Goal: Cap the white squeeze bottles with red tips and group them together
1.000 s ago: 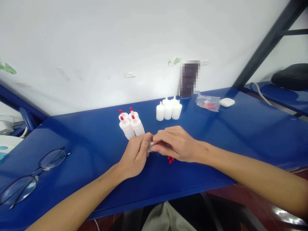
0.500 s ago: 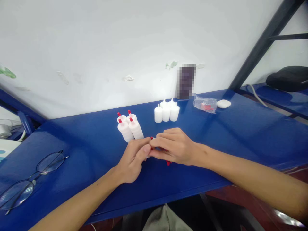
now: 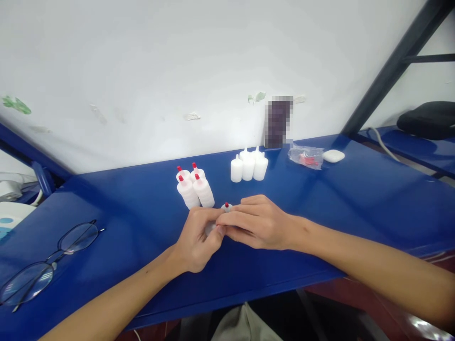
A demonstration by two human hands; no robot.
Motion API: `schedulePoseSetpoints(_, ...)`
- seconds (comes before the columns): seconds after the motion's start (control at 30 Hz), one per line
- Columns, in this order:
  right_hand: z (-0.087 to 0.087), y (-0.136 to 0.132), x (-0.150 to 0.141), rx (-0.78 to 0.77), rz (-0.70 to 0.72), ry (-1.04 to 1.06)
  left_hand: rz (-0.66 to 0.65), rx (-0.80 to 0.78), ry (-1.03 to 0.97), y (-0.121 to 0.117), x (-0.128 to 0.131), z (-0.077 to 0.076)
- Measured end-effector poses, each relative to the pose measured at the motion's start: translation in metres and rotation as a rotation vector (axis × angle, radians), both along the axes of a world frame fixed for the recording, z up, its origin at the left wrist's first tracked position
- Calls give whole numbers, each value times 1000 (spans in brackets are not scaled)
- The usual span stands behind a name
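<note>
- While the fingers (image 3: 214, 240) of the left hand (image 3: 198, 239) grip a white bottle (image 3: 210, 229), the fingers of the right hand (image 3: 261, 222) bunch at its top; I cannot tell whether they are closed on anything, since their tips are hidden.
- The white bottle is over the middle of the blue worktop (image 3: 142, 199), between its far and near edges.
- Just beyond the hands is a red-tipped bottle (image 3: 226, 207), partly covered.
- Left of it, toward the far edge, red-capped bottles (image 3: 195, 187) stand close together.
- Nearer the far edge, right of these, are bottles with bare nozzles (image 3: 248, 168).
- Toward the far right corner lie a clear bag (image 3: 305, 157) with red pieces inside and a white rounded object (image 3: 333, 156).
- Glasses (image 3: 53, 263) lie toward the near left corner.
</note>
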State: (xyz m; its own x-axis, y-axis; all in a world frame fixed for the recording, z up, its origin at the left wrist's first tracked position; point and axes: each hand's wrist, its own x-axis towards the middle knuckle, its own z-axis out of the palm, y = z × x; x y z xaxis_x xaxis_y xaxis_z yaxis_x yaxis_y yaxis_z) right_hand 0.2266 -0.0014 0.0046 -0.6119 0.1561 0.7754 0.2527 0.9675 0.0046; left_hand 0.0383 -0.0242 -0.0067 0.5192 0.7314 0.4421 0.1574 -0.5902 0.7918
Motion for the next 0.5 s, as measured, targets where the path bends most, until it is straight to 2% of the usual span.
schedulePoseSetpoints(0.13,1,3,5,-128,24,76,79,-71,-70,0,-1,-1)
schedulePoseSetpoints(0.23,3,8,11,-233,-60,165,211,-96,-205,2,-4,-3)
schedulePoseSetpoints(0.37,2,14,13,-352,-255,23,264,-64,-321,2,-6,-4)
schedulePoseSetpoints(0.5,-2,16,9,-416,-299,-144,215,-21,-293,-2,-6,-5)
